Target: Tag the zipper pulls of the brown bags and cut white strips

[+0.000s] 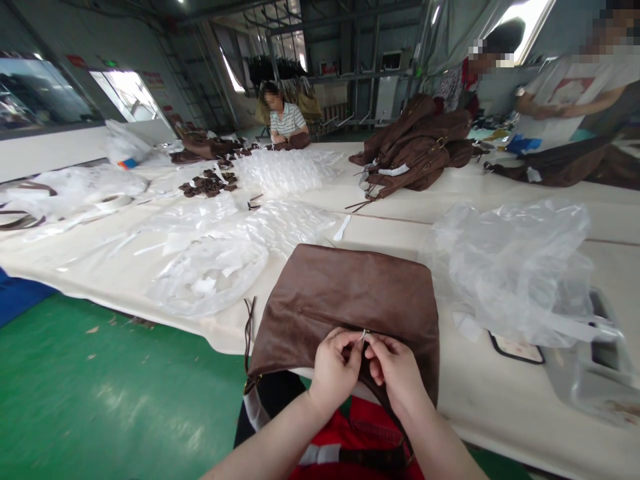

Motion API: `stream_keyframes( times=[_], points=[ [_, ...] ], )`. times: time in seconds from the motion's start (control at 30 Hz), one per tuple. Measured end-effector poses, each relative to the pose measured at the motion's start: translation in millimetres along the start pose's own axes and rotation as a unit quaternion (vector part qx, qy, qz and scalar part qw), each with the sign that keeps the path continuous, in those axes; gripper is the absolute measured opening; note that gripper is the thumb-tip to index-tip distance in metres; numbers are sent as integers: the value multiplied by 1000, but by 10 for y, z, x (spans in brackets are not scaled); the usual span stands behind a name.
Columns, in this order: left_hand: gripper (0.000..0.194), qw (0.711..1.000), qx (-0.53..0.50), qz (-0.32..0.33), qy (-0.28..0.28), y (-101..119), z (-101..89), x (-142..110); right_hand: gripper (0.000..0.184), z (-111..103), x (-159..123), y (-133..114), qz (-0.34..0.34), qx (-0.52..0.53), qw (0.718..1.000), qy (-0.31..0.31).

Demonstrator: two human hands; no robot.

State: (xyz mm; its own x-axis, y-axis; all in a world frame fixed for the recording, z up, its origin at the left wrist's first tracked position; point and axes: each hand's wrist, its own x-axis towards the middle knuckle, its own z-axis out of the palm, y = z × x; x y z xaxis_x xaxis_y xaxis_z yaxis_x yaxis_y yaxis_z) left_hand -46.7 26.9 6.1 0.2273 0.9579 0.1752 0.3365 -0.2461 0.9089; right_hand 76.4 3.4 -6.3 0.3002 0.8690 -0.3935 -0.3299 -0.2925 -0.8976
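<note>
My forearms reached over brown bag, flat at near edge of counter. My left hand and right hand pinched small pale strip over it. Clear plastic lay right.

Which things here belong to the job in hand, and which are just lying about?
In the job, apparently:
- brown bag
- small pale strip, pinched by left hand and right hand

Lying about, apparently:
- crumpled clear plastic
- dark-edged flat object
- white roll
</note>
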Motion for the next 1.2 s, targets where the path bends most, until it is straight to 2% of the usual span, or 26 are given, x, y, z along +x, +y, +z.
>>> stream_keyframes(
  times=[0.1, 0.2, 0.3, 0.37, 0.43, 0.47, 0.53, 0.6, 0.63, 0.7, 0.77, 0.83, 0.9, 0.97, 1.07, 1.2],
  points=[
    [16, 1000, 20, 4, -7, 11, -7, 14, 40, -8, -10, -13, 0, 35, 999, -12],
    [13, 999, 18, -28, 7, -27, -3, 63, 43, -44, -23, 4, -2, 48, 999, -22],
    [14, 991, -78, -105, -8, -69, 0, 121, 47, -71, -42, 31, 2, 0, 999, -32],
    [16, 974, -156, -161, -34, -72, -4, 150, 47, -70, -53, 29, 8, -44, 998, -54],
    [18, 962, -190, -189, -54, -54, -14, 161, 45, -53, -55, 15, 5, -63, 995, -77],
    [17, 964, -183, -183, -54, -41, -21, 158, 44, -41, -51, 9, 1, -62, 995, -79],
    [15, 984, -118, -127, -44, -18, -40, 133, 42, -19, -37, 9, -7, -52, 996, -68],
    [18, 999, 0, -24, -31, -16, -67, 88, 40, -3, -17, 30, -12, -39, 998, -54],
    [21, 996, 69, 38, -30, -26, -85, 63, 38, 3, -6, 45, -14, -33, 998, -51],
    [28, 964, 204, 165, -41, -72, -126, 16, 36, 10, 10, 74, -17, -20, 998, -51],
    [34, 905, 317, 275, -64, -136, -174, -14, 36, 10, 18, 90, -14, -8, 998, -53],
    [38, 848, 392, 342, -96, -195, -222, -23, 37, 4, 16, 91, -11, 0, 998, -58],
    [41, 813, 430, 374, -120, -231, -262, -21, 37, -12, 4, 86, -8, 7, 998, -69],
    [42, 797, 444, 389, -128, -244, -288, -19, 37, -34, -12, 84, -9, 7, 997, -81],
    [42, 789, 452, 397, -124, -244, -298, -31, 38, -60, -29, 99, -14, -2, 996, -87],
    [42, 795, 448, 391, -121, -262, -290, -77, 40, -50, -30, 122, -12, 6, 996, -85]
  ],
)
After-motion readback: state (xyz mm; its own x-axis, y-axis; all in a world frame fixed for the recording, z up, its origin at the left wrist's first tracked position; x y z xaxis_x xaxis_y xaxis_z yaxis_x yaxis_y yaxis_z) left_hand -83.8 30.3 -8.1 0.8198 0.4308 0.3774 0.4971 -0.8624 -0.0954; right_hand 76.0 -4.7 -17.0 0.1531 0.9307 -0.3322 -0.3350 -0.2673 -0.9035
